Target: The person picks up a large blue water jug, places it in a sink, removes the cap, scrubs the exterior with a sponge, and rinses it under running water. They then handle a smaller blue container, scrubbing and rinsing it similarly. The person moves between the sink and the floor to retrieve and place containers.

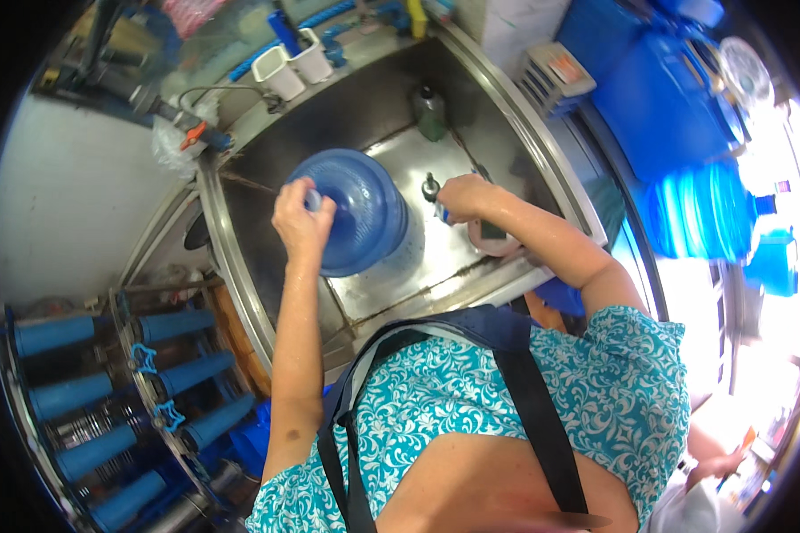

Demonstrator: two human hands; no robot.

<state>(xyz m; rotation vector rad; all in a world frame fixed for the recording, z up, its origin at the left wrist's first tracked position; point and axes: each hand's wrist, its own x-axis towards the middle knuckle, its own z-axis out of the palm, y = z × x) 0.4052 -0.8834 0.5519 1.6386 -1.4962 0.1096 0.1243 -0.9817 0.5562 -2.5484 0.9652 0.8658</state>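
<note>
Water jug [357, 209] — big, translucent blue, round, wet — lies in the steel sink [507, 115], near its left wall. Left hand [300, 218] clenched on its neck; right hand [464, 197] grasps a small blue-handled tool beside it.

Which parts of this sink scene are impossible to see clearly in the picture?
- Head view: the neck of the blue water jug is covered by the left hand.
- Head view: the small blue thing in the right hand is mostly hidden by the fingers.
- Head view: the near sink rim is hidden by the person's apron.
</note>
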